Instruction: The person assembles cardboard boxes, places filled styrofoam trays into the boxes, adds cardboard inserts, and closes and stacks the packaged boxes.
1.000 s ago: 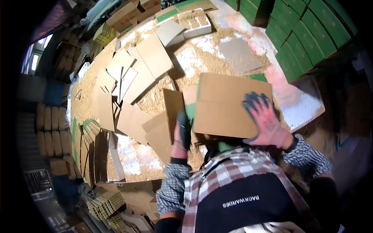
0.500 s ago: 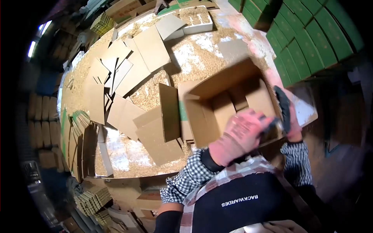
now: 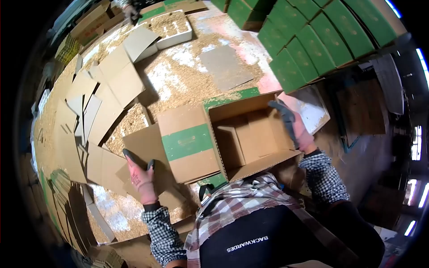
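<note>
A table (image 3: 164, 85) with a pale, pink-stained top lies strewn with tan shavings around an open cardboard box (image 3: 257, 136) near its edge. Left of the box, a green-banded flat carton (image 3: 190, 163) lies just beside it; loose cardboard sheets (image 3: 117, 67) fan out farther left. Beyond the box lies a grey sheet (image 3: 225, 67), and, farther off and leftward, a shavings-filled white tray (image 3: 176, 40).

The left hand (image 3: 141, 179) moved from box (image 3: 257, 137) to cardboard sheet (image 3: 152, 142).

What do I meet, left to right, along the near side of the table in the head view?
Cardboard stack, left hand, green-striped carton, open cardboard box, right hand.
</note>
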### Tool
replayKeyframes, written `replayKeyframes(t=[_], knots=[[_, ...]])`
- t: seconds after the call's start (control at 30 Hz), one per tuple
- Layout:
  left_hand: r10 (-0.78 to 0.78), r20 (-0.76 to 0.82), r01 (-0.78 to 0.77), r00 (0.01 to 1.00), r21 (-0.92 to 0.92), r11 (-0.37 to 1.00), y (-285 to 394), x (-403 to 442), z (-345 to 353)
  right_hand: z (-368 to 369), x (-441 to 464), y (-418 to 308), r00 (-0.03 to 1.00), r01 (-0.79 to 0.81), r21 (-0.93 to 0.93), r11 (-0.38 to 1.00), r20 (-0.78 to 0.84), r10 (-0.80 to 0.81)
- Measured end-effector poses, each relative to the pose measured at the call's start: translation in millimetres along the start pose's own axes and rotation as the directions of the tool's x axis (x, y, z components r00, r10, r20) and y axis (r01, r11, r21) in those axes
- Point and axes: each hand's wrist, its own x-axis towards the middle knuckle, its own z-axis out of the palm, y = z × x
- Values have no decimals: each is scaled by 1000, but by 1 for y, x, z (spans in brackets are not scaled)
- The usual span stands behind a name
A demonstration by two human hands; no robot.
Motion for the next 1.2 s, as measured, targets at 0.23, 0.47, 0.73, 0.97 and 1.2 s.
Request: replayKeyframes(t=[0.23,0.47,0.73,0.97,1.2], knots=[[-350,-159,370,923,116,922,-136,-28,-104,64,55,-38,999,-3,-137,991,53,10],[-500,-115,380,858,-513,770,-35,-50,12,52,67,-28,996,-87,-208,974,9,91],[-874,-252,305,416,-866,395,-91,-8,104,40,46,-13,988,-152,-276,949,-81,135],[-689,-144,-170,711,-985,30,2,24,49,34,52,-18,989,-148,-156,977,-35,144],[-572,-157,-203,805,-979,-17,-34,24,7,27,48,-17,994,-97,-203,974,-63,86]])
